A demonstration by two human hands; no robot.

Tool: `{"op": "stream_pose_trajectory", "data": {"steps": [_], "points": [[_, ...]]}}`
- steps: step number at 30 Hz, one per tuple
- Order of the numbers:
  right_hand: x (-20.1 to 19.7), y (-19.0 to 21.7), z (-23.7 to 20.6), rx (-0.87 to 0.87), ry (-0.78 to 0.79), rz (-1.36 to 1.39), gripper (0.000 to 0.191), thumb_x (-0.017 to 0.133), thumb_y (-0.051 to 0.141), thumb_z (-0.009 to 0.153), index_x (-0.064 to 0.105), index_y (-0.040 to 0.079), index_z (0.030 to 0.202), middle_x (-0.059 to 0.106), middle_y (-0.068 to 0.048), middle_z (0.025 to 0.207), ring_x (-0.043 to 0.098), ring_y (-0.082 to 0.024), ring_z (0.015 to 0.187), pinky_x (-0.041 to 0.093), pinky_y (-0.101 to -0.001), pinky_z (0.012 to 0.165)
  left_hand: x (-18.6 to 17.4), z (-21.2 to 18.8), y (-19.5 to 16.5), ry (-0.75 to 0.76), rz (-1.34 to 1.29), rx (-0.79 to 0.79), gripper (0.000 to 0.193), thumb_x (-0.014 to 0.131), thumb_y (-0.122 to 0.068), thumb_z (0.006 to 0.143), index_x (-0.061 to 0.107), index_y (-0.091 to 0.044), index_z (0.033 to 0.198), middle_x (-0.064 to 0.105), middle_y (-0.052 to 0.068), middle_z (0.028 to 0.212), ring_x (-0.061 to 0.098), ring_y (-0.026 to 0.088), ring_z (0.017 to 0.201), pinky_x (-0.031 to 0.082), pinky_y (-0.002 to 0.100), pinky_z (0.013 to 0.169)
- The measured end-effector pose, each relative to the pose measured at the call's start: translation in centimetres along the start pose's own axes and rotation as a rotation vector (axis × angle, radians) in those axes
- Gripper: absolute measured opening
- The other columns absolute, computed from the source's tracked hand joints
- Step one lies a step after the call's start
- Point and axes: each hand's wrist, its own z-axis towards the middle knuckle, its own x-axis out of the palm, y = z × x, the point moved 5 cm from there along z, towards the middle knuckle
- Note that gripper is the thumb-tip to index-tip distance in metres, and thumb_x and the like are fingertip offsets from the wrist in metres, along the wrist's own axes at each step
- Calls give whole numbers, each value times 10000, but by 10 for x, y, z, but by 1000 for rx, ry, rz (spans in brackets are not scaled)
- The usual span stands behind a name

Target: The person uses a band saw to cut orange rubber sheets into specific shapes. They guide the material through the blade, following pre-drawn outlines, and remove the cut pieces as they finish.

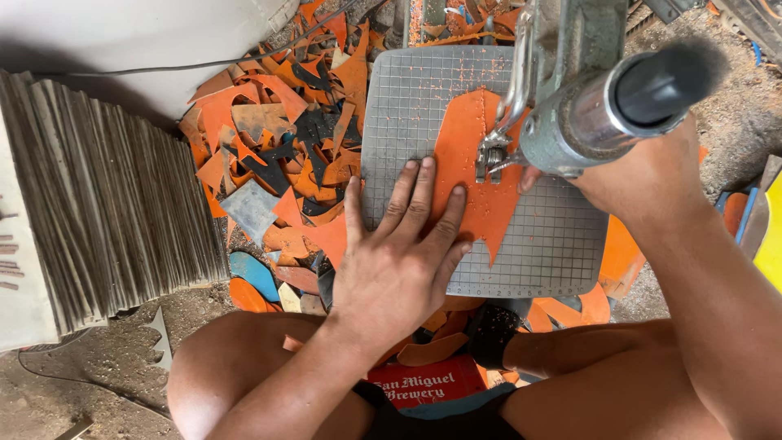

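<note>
Orange sheet (pixel 472 175) lies on the gridded cutting mat (pixel 554 244); my left hand (pixel 399 253) presses it flat, fingers spread open. Right hand (pixel 643 175) sits behind the press tool (pixel 570 90), grip hidden. I judge cutting partway: scraps (pixel 285 138) piled, sheet uncut below.

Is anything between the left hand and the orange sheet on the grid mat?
Nothing visible. The left hand lies flat on the orange sheet, fingers spread, beside the machine's foot. The right hand is behind the machine.
</note>
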Motion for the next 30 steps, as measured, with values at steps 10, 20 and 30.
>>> {"op": "stream_pose_trajectory", "data": {"steps": [10, 20, 30], "points": [[-1, -1, 2, 58, 61, -130, 371, 917, 442, 798, 796, 129, 955, 760, -84, 936, 721, -290, 854, 574, -434, 745, 8, -4, -26, -86, 43, -149, 449, 644, -306, 987, 661, -67, 1366, 493, 281, 1530, 480, 367, 1450, 210, 807, 1127], [-8, 76, -77, -50, -61, 101, 375, 798, 269, 901, 748, -50, 1093, 679, -244, 1334, 614, -408, 1309, 495, -466, 1105, -11, -13, -17, -28, -46, -68, 578, 624, -383, 986, 575, -29, 1441, 439, 274, 1574, 386, 411, 1507, 204, 749, 1176], [2, 63, -79, -122, -85, 156, 378, 734, 245, 935, 730, -78, 1132, 671, -247, 1350, 592, -360, 1369, 426, -496, 1192, -19, -87, -16, 73, 29, 125, 855, 529, -660, 938, 565, 56, 1403, 454, 286, 1538, 404, 378, 1474, 171, 753, 1147]]}}
